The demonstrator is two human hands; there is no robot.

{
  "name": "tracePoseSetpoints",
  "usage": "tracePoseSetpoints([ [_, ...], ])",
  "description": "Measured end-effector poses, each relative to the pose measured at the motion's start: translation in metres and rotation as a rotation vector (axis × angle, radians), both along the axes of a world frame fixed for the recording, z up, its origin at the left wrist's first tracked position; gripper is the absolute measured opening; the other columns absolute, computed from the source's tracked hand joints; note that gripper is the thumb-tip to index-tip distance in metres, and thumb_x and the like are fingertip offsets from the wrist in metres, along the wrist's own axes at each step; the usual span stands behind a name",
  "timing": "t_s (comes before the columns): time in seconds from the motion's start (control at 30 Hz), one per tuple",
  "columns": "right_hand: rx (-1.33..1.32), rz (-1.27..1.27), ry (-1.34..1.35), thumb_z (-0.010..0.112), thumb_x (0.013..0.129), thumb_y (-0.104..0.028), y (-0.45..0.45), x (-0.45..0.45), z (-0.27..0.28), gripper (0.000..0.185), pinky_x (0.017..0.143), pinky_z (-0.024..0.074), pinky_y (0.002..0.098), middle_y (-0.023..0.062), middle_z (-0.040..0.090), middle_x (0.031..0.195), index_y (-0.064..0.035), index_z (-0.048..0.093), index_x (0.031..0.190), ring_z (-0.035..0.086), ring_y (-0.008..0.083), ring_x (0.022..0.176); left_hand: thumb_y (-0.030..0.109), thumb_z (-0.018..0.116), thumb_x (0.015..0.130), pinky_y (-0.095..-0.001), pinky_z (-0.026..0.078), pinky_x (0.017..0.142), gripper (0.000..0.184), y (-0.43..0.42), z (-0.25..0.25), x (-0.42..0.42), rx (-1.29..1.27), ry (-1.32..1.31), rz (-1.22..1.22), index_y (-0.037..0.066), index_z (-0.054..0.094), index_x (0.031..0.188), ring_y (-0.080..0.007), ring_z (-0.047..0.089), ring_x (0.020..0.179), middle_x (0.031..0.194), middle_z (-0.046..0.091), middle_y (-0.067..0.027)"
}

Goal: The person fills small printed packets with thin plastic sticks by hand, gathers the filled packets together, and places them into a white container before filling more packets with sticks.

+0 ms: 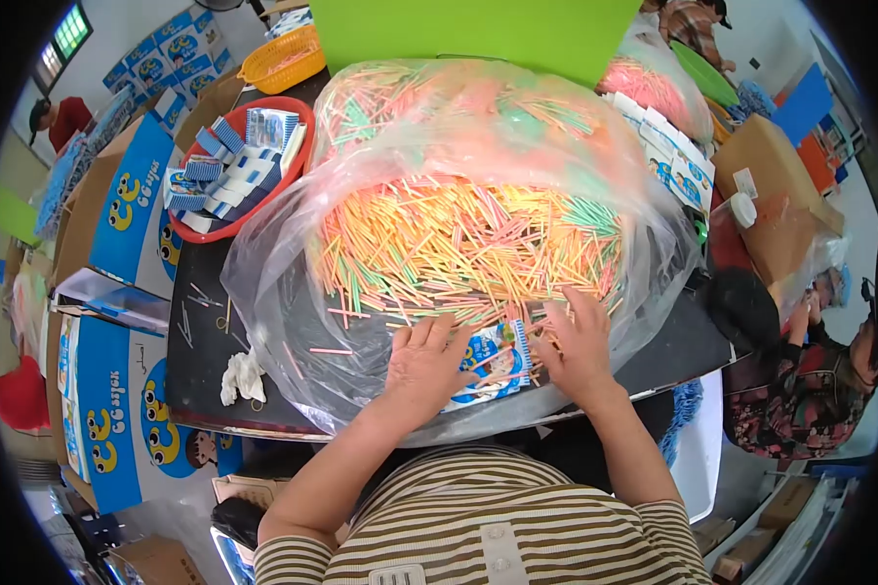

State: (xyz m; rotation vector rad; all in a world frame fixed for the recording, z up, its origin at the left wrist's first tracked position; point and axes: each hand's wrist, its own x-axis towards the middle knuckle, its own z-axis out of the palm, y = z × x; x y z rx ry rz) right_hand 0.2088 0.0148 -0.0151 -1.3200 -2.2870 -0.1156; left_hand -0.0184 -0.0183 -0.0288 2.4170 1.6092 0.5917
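Near the table's front edge lies a blue and white printed packet [498, 366], flat and slightly tilted. My left hand [422, 359] is at its left side, the thumb over the printed face and the fingers against the edge. How firmly it grips is partly hidden. On the other side my right hand [579, 346] has its fingers apart, close to the packet's striped end and a few loose sticks. Just beyond both hands spreads a heap of thin coloured sticks [458, 234], mostly yellow and orange, with some pink and green, inside a large clear plastic bag [273, 263].
A red basin [304, 132] of small packets stands left, with a yellow basket [263, 66] behind. Blue cartons [117, 390] border the left side. A green panel [478, 29] rises at the back. White tissue [242, 378] lies front left. Another person [800, 390] is at right.
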Motion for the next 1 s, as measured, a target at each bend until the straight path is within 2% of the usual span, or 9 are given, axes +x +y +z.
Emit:
tracePoseSetpoints([
  [0.13,-0.172,0.321,-0.004,0.070,0.068,-0.022,-0.023,-0.018,0.001,0.031,0.074,0.0374,0.0417,0.0083,0.055,0.095,-0.0140,0.060,0.096,0.052,0.0276,0.087,0.040,0.075,0.063,-0.0395,0.036,0.084,0.059,0.005,0.000,0.010,-0.115,0.123,-0.027,0.013,0.057,0.112,-0.0242,0.052,0.098,0.098,0.056,-0.0052],
  [0.3,-0.109,0.287,0.013,0.067,0.072,-0.017,-0.024,-0.014,-0.023,0.013,0.067,0.0396,0.0417,0.0049,0.053,0.085,-0.0129,0.062,0.083,0.052,0.0248,0.081,0.041,0.076,0.061,-0.0400,0.038,0.082,0.061,0.005,-0.010,0.000,-0.049,0.046,-0.022,0.013,0.057,0.111,-0.0259,0.052,0.095,0.098,0.056,-0.0060],
  [0.37,-0.499,0.177,0.252,0.066,0.074,-0.016,-0.018,-0.007,-0.039,0.008,0.064,0.0413,0.0411,0.0074,0.053,0.078,-0.0108,0.062,0.078,0.053,0.0276,0.074,0.041,0.077,0.060,-0.0401,0.038,0.083,0.062,0.006,-0.009,-0.004,0.003,0.040,-0.055,0.013,0.058,0.112,-0.0259,0.053,0.095,0.098,0.056,-0.0060],
  [0.5,-0.278,0.146,-0.020,0.061,0.078,-0.016,0.007,0.031,-0.020,0.009,0.063,0.0430,0.0421,0.0112,0.052,0.072,-0.0078,0.060,0.074,0.054,0.0316,0.072,0.037,0.076,0.062,-0.0401,0.037,0.084,0.062,0.000,-0.007,-0.008,-0.023,0.036,-0.162,0.012,0.057,0.115,-0.0260,0.052,0.096,0.100,0.056,-0.0063],
  [0.6,-0.322,0.199,-0.075,0.059,0.079,-0.017,0.015,0.020,-0.006,0.011,0.063,0.0434,0.0427,0.0119,0.052,0.072,-0.0069,0.060,0.074,0.054,0.0321,0.073,0.033,0.076,0.064,-0.0412,0.036,0.084,0.061,0.000,0.004,-0.003,-0.083,0.088,-0.188,0.011,0.055,0.117,-0.0266,0.052,0.097,0.100,0.056,-0.0068],
  [0.67,-0.345,0.010,-0.038,0.059,0.079,-0.020,0.041,0.014,-0.010,0.015,0.064,0.0436,0.0434,0.0124,0.054,0.072,-0.0052,0.059,0.075,0.054,0.0330,0.072,0.032,0.075,0.064,-0.0412,0.036,0.084,0.061,0.001,0.009,0.004,-0.186,0.118,-0.184,0.010,0.054,0.117,-0.0271,0.051,0.099,0.100,0.055,-0.0074],
  [0.77,-0.377,0.073,-0.007,0.062,0.077,-0.027,0.073,-0.011,0.008,0.024,0.071,0.0447,0.0444,0.0128,0.058,0.087,-0.0042,0.061,0.083,0.055,0.0326,0.084,0.032,0.075,0.066,-0.0406,0.036,0.083,0.060,-0.001,0.009,0.009,-0.247,0.084,-0.145,0.010,0.053,0.117,-0.0271,0.051,0.099,0.101,0.053,-0.0080],
  [0.87,-0.364,-0.051,-0.268,0.066,0.072,-0.034,0.103,-0.042,0.010,0.044,0.087,0.0386,0.0493,0.0120,0.051,0.116,-0.0048,0.058,0.105,0.046,0.0319,0.107,0.032,0.074,0.066,-0.0405,0.036,0.083,0.059,-0.007,0.006,0.006,-0.236,0.025,-0.119,0.010,0.054,0.117,-0.0268,0.050,0.098,0.102,0.052,-0.0079],
  [1.0,-0.391,0.205,-0.410,0.063,0.074,-0.029,0.105,-0.049,-0.012,0.046,0.084,0.0380,0.0472,0.0117,0.053,0.112,-0.0055,0.053,0.112,0.048,0.0293,0.105,0.030,0.074,0.066,-0.0407,0.036,0.083,0.054,-0.014,0.008,-0.011,-0.136,-0.079,-0.049,0.010,0.056,0.113,-0.0265,0.050,0.098,0.102,0.053,-0.0073],
])
